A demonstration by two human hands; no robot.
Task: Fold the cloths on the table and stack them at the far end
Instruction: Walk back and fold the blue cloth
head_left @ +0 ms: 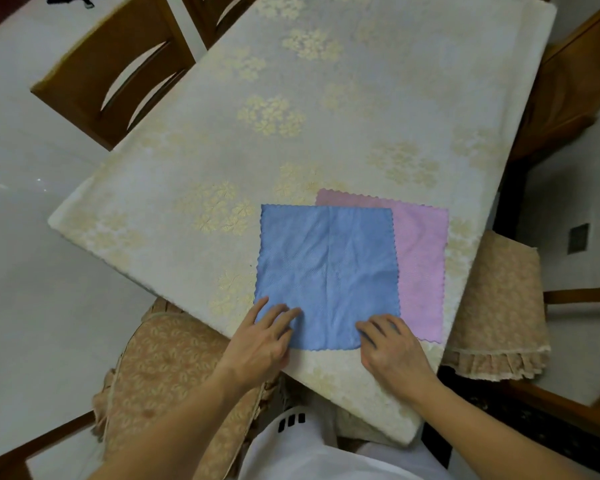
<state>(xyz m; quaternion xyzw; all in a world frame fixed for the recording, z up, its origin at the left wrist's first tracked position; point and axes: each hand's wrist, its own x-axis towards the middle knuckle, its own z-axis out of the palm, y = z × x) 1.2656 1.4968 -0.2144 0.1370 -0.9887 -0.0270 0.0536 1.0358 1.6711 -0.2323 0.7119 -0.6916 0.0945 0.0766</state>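
- I see the blue cloth (327, 277) spread flat on the table (194, 161), near the edge closest to me; it lies over the left part of the pink cloth (420, 268), which shows past it toward 1 and 3 o'clock.
- My left hand (262, 344) rests on the blue cloth's near left corner, at about 7 o'clock of the cloth; its fingers are fairly straight and laid on the fabric, gripping nothing as far as I can tell.
- My right hand (390, 348) sits on the near right corner, at about 5 o'clock; its fingers are bent more, tips pressed down on the cloth; whether they pinch the hem I cannot tell.
- The relation that counts: the cloth stretches away from both sets of fingers toward 12 o'clock; it is close to square, so no long axis matters; a faint crease runs down its middle from 12 to 6.
- Each hand is nearest its own corner, so I judge the first fold wants both together, lifting the near edge toward the far edge.
- Nothing is folded yet, and the far end, at 12 o'clock, holds no stack.
- One risk, by my guess: the pink cloth may drag along with the blue one where they overlap.
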